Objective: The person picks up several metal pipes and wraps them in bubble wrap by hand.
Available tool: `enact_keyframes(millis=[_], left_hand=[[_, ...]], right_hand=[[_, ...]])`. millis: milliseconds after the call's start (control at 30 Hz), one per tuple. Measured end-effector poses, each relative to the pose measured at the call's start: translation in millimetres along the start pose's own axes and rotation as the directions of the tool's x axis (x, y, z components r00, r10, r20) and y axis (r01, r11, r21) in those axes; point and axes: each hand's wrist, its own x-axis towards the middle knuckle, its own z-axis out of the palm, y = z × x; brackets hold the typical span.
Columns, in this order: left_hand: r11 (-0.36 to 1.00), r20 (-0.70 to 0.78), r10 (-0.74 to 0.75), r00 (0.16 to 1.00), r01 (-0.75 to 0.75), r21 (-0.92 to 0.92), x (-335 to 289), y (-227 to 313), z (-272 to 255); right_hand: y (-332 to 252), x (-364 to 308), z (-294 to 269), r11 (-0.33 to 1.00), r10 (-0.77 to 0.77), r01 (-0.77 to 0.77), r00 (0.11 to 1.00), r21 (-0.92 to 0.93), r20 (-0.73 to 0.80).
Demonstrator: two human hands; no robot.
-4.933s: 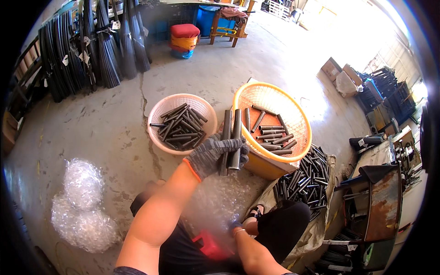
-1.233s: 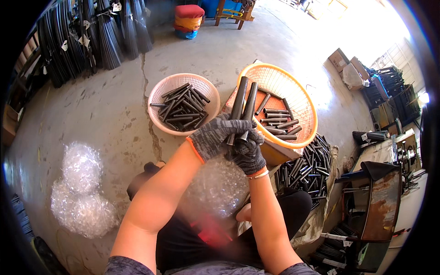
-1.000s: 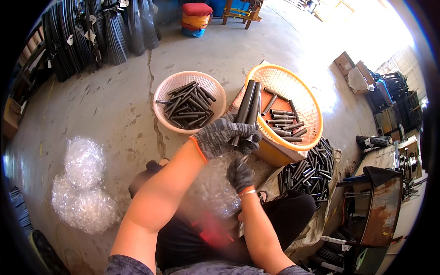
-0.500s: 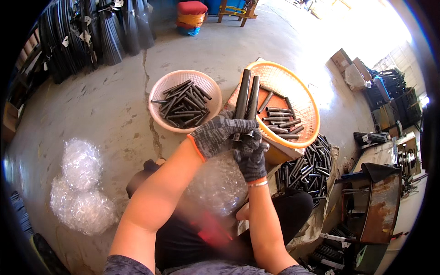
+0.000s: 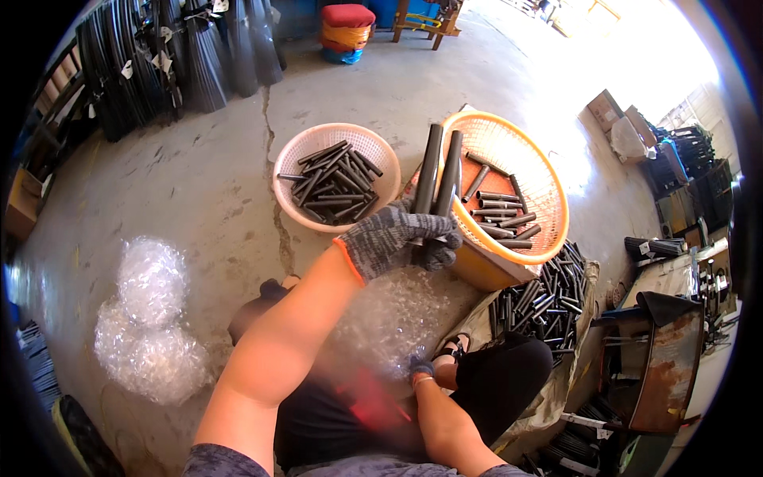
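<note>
My left hand (image 5: 393, 238), in a dark grey knitted glove with an orange cuff, is closed round a few black tubes (image 5: 429, 171) that stand nearly upright. Low between my legs, my gloved right hand (image 5: 421, 366) touches the edge of a heap of clear shiny plastic pieces (image 5: 389, 318); its fingers are small and partly hidden. Beyond the left hand, a pale pink basket (image 5: 286, 147) holds many short black tubes. Right of the held tubes, an orange basket (image 5: 561, 183) contains several more, lying loose.
The orange basket rests tilted on a box (image 5: 493, 274). A large pile of black tubes (image 5: 548, 298) lies on sacking at my right knee. Bundled clear plastic (image 5: 151, 326) sits on the floor at left. A red-topped stool (image 5: 347, 32) and racks of black strips (image 5: 143, 71) stand farther back.
My right hand has left the tubes and dropped toward my lap to the clear plastic heap. My left hand still grips the tubes. The view has shifted slightly.
</note>
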Motion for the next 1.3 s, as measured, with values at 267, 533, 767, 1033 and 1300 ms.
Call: enact_keyframes(millis=[267, 533, 767, 1033, 1300], left_hand=[[0.996, -0.227, 0.062, 0.972, -0.046, 0.073, -22.3, -1.0, -42.3], [0.997, -0.093, 0.072, 0.993, -0.067, 0.046, -14.5, -5.7, -38.3], [0.991, -0.278, -0.022, 0.960, 0.058, 0.119, -39.0, 3.9, -49.8], [0.985, -0.172, -0.011, 0.985, 0.040, 0.169, -19.1, 3.2, -31.7], [0.995, -0.079, 0.056, 0.995, -0.049, 0.088, -18.7, -3.3, -29.9]], right_hand=[[-142.3, -116.7, -367.0, 0.091, -0.012, 0.796, 0.602, 0.598, -0.799], [-151.1, -109.4, -428.2, 0.633, -0.282, 0.774, 0.265, 0.029, -0.922], [-142.6, -60.4, -230.6, 0.836, 0.111, -0.089, 0.994, 0.541, -0.009], [-96.2, -60.2, -192.0, 0.881, -0.331, 0.470, 0.692, 0.051, -0.642], [-135.7, -153.9, -460.0, 0.428, -0.157, 0.883, 0.283, 0.193, -0.946]])
